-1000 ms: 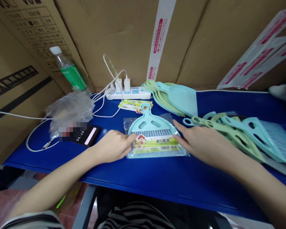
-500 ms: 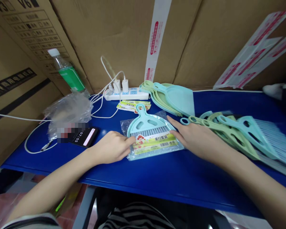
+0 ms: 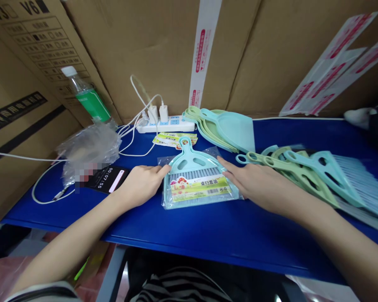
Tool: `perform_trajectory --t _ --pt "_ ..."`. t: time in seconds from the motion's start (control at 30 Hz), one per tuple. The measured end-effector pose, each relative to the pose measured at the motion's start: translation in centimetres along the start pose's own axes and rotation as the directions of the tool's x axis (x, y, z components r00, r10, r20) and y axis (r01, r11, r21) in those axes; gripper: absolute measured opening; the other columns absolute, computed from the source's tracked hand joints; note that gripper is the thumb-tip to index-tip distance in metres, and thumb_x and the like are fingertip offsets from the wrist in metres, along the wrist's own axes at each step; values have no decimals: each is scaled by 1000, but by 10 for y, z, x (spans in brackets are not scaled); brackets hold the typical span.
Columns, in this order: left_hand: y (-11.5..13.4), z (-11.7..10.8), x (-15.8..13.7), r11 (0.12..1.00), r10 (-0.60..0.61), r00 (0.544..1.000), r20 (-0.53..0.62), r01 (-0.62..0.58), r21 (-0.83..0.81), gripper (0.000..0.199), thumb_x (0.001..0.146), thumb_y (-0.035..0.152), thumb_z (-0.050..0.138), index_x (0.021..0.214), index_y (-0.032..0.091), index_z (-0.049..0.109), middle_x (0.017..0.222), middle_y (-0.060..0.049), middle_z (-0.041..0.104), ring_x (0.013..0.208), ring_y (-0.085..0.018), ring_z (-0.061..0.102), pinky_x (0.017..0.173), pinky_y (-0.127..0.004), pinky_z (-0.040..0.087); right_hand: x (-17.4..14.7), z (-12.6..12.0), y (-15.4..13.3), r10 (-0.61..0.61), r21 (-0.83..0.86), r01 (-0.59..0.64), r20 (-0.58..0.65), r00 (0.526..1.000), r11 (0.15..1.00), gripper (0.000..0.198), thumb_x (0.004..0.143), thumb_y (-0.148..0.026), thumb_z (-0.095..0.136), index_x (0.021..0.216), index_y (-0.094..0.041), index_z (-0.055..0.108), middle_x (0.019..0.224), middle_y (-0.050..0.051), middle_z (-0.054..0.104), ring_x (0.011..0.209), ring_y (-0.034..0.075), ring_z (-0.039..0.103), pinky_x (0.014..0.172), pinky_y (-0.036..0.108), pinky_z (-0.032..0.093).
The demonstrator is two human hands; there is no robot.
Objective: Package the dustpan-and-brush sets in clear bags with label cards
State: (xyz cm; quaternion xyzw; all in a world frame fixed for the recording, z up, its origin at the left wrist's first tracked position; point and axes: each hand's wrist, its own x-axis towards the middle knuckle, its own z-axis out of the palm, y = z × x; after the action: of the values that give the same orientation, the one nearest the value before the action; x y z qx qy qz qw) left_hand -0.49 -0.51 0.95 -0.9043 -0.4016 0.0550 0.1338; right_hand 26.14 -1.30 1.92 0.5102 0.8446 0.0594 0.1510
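In front of me a light-blue dustpan and brush set [image 3: 193,164] lies flat on the blue table inside a clear plastic bag [image 3: 212,152]. A yellow and green printed label card [image 3: 201,188] with red mushrooms lies over the brush bristles, under the film. My left hand [image 3: 145,180] pinches the bag's left edge, its fingers curled. At the right edge, my right hand [image 3: 255,180] has its thumb and forefinger on the bag; its other fingers are tucked underneath and partly hidden.
Stacked dustpans [image 3: 236,130] lie at the back, loose brushes [image 3: 321,172] to the right. Several label cards [image 3: 173,139] rest by a power strip [image 3: 176,123]. Left are a phone [image 3: 108,179], crumpled plastic bags [image 3: 91,142], cables and a bottle [image 3: 93,102]. Cardboard [image 3: 151,46] walls the back.
My left hand has moved up along the bag's left edge, uncovering the label's left end. The right hand stays at the right edge; the view has shifted slightly.
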Motion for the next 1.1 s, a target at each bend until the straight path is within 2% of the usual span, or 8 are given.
perform_trajectory --t 0.2,0.37,0.5,0.7,0.8,0.9,1.0,1.1 --pt "0 -1 0 999 -34 999 3 34 -18 17 93 14 42 100 16 57 77 -4 70 70 -21 70 55 -28 48 0 3 3 56 -13 -57 -85 995 998 53 100 -30 22 145 -12 45 61 8 68 60 25 66 50 29 36" --pt "2 -1 0 997 -60 997 -39 58 -49 24 99 34 45 109 17 57 96 -7 72 83 -22 71 64 -29 52 0 2 3 70 45 -66 -81 994 997 49 99 -32 30 141 -21 52 62 7 69 60 25 66 50 28 36" --pt "2 0 0 997 -64 997 -42 62 -42 23 98 29 45 112 16 57 97 -7 70 81 -22 70 64 -30 53 0 -2 2 89 104 -84 -44 995 991 47 98 -33 34 140 -24 54 65 8 71 62 26 68 52 30 38" --pt "1 1 0 999 -47 998 -45 46 -26 20 97 22 45 109 16 59 92 -6 70 77 -21 70 60 -29 52 0 -6 3 131 83 -128 -32 991 988 51 97 -36 34 141 -17 51 77 13 74 69 30 69 55 33 41" --pt "0 3 -1 999 -36 997 -69 35 -26 20 97 22 44 109 15 59 91 -6 70 73 -20 69 58 -29 51 -1 -9 5 200 44 -199 -20 980 979 53 97 -34 32 142 -12 49 81 16 75 69 33 69 52 33 39" --pt "-1 3 -1 999 -33 996 -87 30 -29 19 96 22 45 108 15 59 90 -6 70 72 -20 69 57 -29 51 -1 -10 10 291 44 -290 -43 956 956 53 96 -33 32 142 -11 49 76 16 73 65 33 67 50 33 36" --pt "0 3 0 999 -28 995 -95 26 -22 19 96 21 45 108 15 59 89 -6 70 71 -19 69 56 -28 50 -1 -6 19 357 62 -352 -134 925 934 46 94 -31 35 129 -13 58 73 15 71 62 31 65 49 32 34" --pt "0 3 0 1000 -24 995 -95 23 -12 20 96 21 45 108 15 59 89 -6 70 70 -19 69 56 -28 50 0 1 27 340 64 -335 -233 911 940 35 90 -27 39 106 -15 68 78 15 71 68 29 64 49 31 34"
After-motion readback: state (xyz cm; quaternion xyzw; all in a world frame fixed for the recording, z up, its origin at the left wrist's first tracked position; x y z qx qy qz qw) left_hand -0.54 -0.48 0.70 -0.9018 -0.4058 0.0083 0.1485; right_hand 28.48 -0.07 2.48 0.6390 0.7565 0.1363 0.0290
